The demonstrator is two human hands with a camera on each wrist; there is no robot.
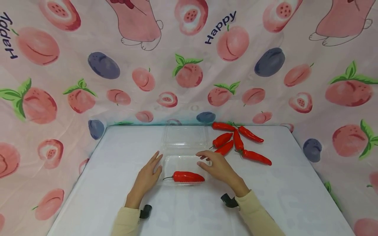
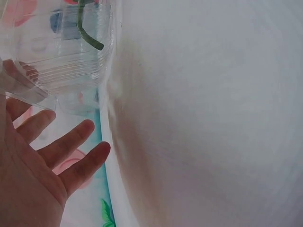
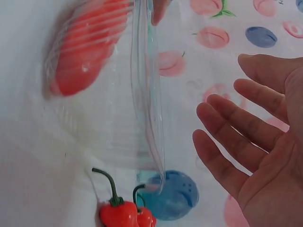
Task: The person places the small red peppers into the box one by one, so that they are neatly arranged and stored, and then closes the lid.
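Observation:
A clear plastic clamshell box (image 1: 177,162) stands on the table with its lid (image 1: 186,135) folded back, away from me. Inside it, near the front wall, lies one red chili pepper (image 1: 189,176), stem to the left. At the box's left side my left hand (image 1: 148,173) has its fingers extended; part of it shows through the clear plastic (image 2: 71,71) in the left wrist view, and I cannot tell whether it touches. My right hand (image 1: 220,165) hovers by the right side, fingers loosely spread, holding nothing. The right wrist view shows the pepper (image 3: 85,52) through the ribbed wall.
Several more red peppers (image 1: 256,157) lie on the white table (image 1: 118,170) behind and to the right of the box; my right hand partly covers one. A fruit-printed cloth (image 1: 127,65) hangs behind the table. Dark wrist cameras (image 1: 228,200) sit at both cuffs.

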